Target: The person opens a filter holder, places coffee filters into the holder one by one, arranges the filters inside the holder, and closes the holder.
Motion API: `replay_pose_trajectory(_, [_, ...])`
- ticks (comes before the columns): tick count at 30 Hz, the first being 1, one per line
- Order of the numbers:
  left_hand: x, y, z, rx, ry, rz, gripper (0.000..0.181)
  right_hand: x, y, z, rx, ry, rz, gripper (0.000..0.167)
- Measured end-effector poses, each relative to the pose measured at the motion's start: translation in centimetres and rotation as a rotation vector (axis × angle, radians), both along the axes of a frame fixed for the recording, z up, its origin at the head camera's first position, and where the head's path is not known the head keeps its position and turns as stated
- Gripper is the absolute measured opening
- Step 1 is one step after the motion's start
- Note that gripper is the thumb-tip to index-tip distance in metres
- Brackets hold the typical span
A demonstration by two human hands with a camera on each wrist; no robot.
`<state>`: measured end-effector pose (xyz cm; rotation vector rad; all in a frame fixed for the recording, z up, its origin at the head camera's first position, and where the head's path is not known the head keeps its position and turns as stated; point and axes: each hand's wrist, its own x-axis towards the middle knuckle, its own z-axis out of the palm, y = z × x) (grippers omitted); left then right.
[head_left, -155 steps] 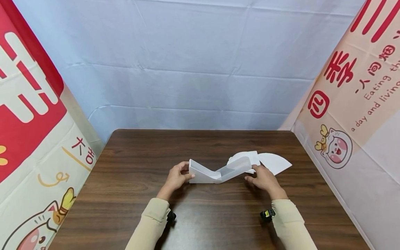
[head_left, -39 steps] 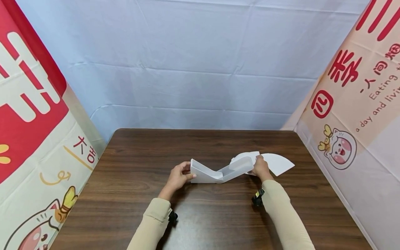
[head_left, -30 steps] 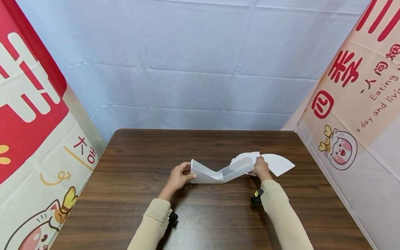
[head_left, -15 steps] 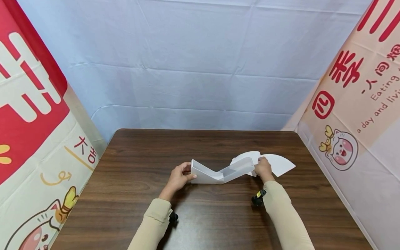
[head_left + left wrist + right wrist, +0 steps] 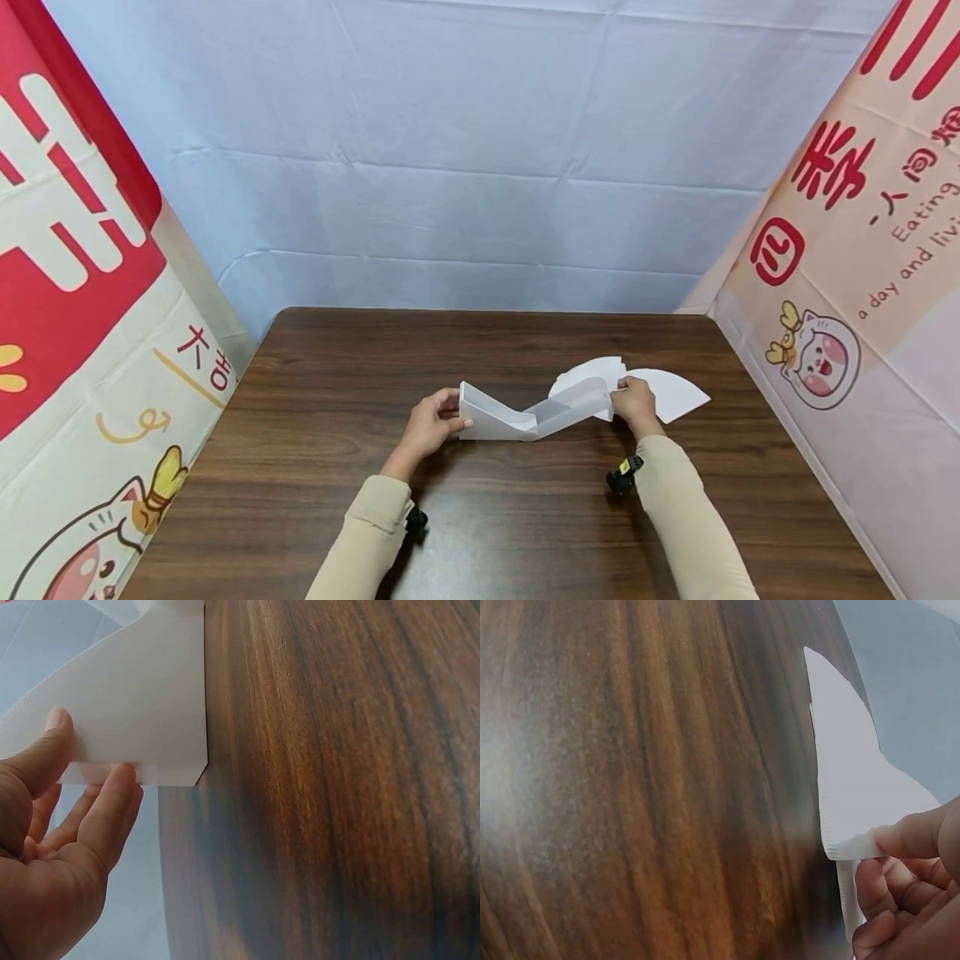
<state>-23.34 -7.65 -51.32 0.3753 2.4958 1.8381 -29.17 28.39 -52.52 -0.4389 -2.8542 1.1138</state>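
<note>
A white, see-through V-shaped holder (image 5: pixel 495 423) stands on the table, its two raised ends pointing left and right. My left hand (image 5: pixel 427 432) grips its left end, thumb on the front wall and fingers behind; the left wrist view shows this holder wall (image 5: pixel 142 697) up close. Behind the right end lie white fan-shaped papers with crimped edges, which look like coffee filters. My right hand (image 5: pixel 636 402) pinches the crimped edge of one coffee filter (image 5: pixel 851 780) between thumb and fingers. Another fan-shaped filter (image 5: pixel 678 392) lies to the right, partly behind that hand.
The dark wood-grain table (image 5: pixel 360 358) has a rounded far edge. A pale cloth (image 5: pixel 465 167) hangs behind it, and printed cloths stand at the left (image 5: pixel 82 292) and right (image 5: pixel 847 250). A small black camera sits on each wrist.
My right hand, at first loose beside the holder's right end, has reached to the papers and now pinches one filter, which has shifted slightly up. My left hand keeps its grip.
</note>
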Motion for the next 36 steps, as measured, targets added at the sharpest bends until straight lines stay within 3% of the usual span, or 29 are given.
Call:
replay_pose_trajectory(2, [-0.6, -0.1, -1.1, -0.005, -0.002, 0.003, 0.042, 0.0, 0.0, 0.0, 0.006, 0.006, 0.001, 0.009])
replay_pose_trajectory(9, [-0.7, -0.1, -1.1, 0.009, -0.017, 0.008, 0.043, 0.1, -0.1, 0.0, -0.015, 0.063, -0.013, 0.024])
replay_pose_trajectory(12, [-0.2, 0.0, -0.3, 0.018, -0.017, 0.006, 0.042, 0.2, 0.0, 0.2, -0.051, 0.084, -0.024, 0.020])
replay_pose_trajectory(16, [0.8, 0.3, 1.7, 0.015, -0.004, -0.006, 0.039, 0.4, 0.1, 0.5, -0.188, 0.078, -0.050, 0.019])
replay_pose_trajectory(19, [1.2, 0.2, 2.5, -0.002, 0.014, -0.008, 0.038, 0.6, 0.1, 1.0, -0.275, 0.090, -0.069, 0.017])
replay_pose_trajectory(21, [1.0, 0.2, 2.1, -0.001, 0.016, -0.006, 0.039, 0.7, 0.0, 1.3, -0.305, 0.108, -0.070, 0.015])
replay_pose_trajectory(27, [-0.5, -0.1, -1.1, 0.004, 0.001, 0.009, 0.042, 1.0, -0.1, 2.1, -0.370, 0.138, -0.079, 0.014])
replay_pose_trajectory(36, [-0.8, -0.1, -1.3, -0.003, 0.014, 0.008, 0.040, 1.8, -0.4, 3.7, -0.482, 0.198, -0.082, 0.014])
